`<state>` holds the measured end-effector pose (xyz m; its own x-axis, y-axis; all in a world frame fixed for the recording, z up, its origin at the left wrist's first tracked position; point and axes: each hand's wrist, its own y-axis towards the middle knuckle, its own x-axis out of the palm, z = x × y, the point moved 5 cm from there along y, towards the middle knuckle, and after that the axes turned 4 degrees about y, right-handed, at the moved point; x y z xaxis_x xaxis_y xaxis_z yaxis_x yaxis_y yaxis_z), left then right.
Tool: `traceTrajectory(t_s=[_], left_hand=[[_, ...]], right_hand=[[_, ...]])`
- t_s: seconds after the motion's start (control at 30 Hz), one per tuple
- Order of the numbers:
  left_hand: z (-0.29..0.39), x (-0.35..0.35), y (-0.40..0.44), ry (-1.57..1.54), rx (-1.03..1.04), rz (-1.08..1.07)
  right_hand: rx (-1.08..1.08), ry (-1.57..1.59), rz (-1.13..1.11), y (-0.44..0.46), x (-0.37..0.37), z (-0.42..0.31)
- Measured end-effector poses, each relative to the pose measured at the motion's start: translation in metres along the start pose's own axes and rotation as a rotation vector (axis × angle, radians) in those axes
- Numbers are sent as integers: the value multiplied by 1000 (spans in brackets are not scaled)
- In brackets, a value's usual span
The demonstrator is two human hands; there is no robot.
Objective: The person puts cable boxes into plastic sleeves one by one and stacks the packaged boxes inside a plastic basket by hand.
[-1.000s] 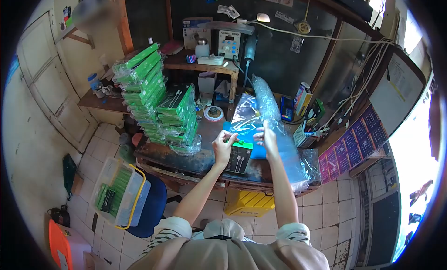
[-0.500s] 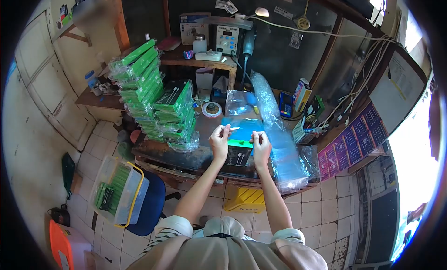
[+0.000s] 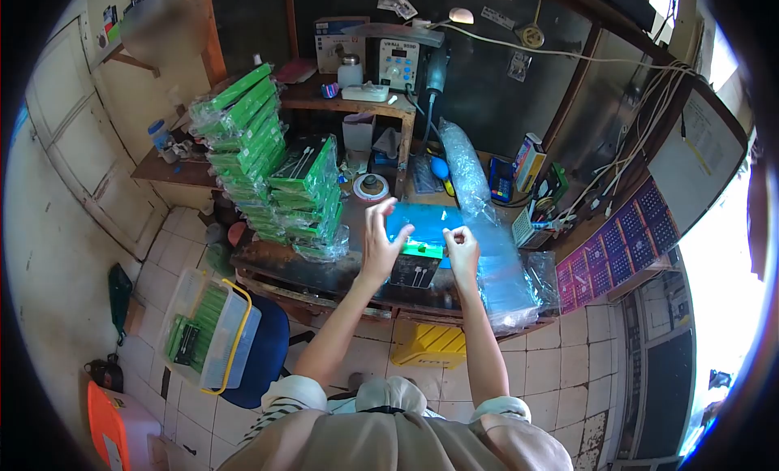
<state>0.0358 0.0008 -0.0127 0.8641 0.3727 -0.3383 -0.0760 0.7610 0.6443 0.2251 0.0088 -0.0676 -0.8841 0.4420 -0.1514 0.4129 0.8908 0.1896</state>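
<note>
A black box [image 3: 412, 275] with a bright green edge [image 3: 422, 250] and a white cable picture lies at the front of the desk. Behind its green edge is a shiny blue surface [image 3: 418, 221]. My left hand [image 3: 376, 250] is open at the box's left side, thumb and fingers apart. At the right end of the green edge, my right hand [image 3: 463, 256] is closed in a pinch; what lies between the fingertips is too small to make out. Clear plastic sleeves [image 3: 505, 284] are spread on the desk to the right of this hand.
Plastic-wrapped green boxes [image 3: 247, 146] stand in a tall stack at left, with a shorter stack [image 3: 304, 187] beside it. A round tape roll [image 3: 371, 187] sits behind the box. Rolled clear plastic [image 3: 464, 163] lies at back right, near a pen basket [image 3: 529, 229]. A bin [image 3: 203, 333] holds more boxes.
My left hand has gone from a pinch to open fingers. The clear plastic flap that stood up behind the box no longer shows there. My right hand has shifted slightly right, still pinched.
</note>
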Motion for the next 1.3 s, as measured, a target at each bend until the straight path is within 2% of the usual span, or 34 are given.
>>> traceTrajectory(t_s=[0.03, 0.07, 0.13, 0.2, 0.27, 0.3, 0.37, 0.4, 0.43, 0.5, 0.63, 0.7, 0.73, 0.8, 0.83, 0.87, 0.9, 0.97, 1.03, 1.1, 1.17, 1.27, 1.3], left_hand=[[10, -2, 1, 63, 169, -77], [9, -6, 2, 61, 172, -78], [13, 7, -8, 207, 392, -471], [2, 9, -12, 208, 351, -511], [-7, 12, -13, 211, 326, -527], [-10, 14, -14, 210, 326, -526], [-14, 14, -17, 119, 354, -431], [-19, 15, -17, 108, 291, -437], [-21, 16, -20, 106, 293, -439], [-30, 13, -24, 36, 138, -417], [-62, 22, -49, 65, 52, -382], [-70, 25, -59, 38, 40, -381], [-79, 30, -63, -4, 32, -378], [-85, 35, -66, -41, 22, -378], [-83, 33, -65, -23, -81, -376], [-82, 30, -65, -3, -185, -370], [-76, 27, -64, 9, -190, -362], [-69, 22, -65, -68, -341, -301], [-64, 18, -67, -233, -425, -248], [-70, 11, -80, -306, -536, -134], [-70, -7, -91, -189, -588, -59], [-43, -53, -106, -24, -532, 105], [-69, -59, -128, 184, -504, 143]], right_hand=[[0, -9, -8, 2, 0, 1], [104, -2, -63, 3, -1, 7], [45, -61, -35, 5, 0, 12], [-19, -121, -5, 2, -1, 2], [-490, -191, 165, -17, -7, -62], [-491, -192, 165, -18, -10, -73], [-543, -180, -519, -25, 17, -83], [-664, -285, -586, -29, 22, -84], [-665, -286, -635, -27, 24, -75], [-509, -198, -671, -23, 19, -61], [-375, -188, -654, -18, 11, -15], [-111, 16, -584, -18, 7, 18], [-79, 56, -533, -24, 3, 18], [-31, 117, -529, -25, 6, 61], [16, 176, -528, -28, 7, 70], [28, 383, -525, -35, 7, 75], [29, 391, -539, -40, 8, 76], [73, 169, -398, -45, 5, 84], [85, 239, -360, -56, 12, 73], [12, 52, -322, -71, 19, 46], [-9, 105, -317, -85, 41, 37], [-33, 162, -281, -104, 73, 26], [-31, 172, -308, -111, 82, 11]])
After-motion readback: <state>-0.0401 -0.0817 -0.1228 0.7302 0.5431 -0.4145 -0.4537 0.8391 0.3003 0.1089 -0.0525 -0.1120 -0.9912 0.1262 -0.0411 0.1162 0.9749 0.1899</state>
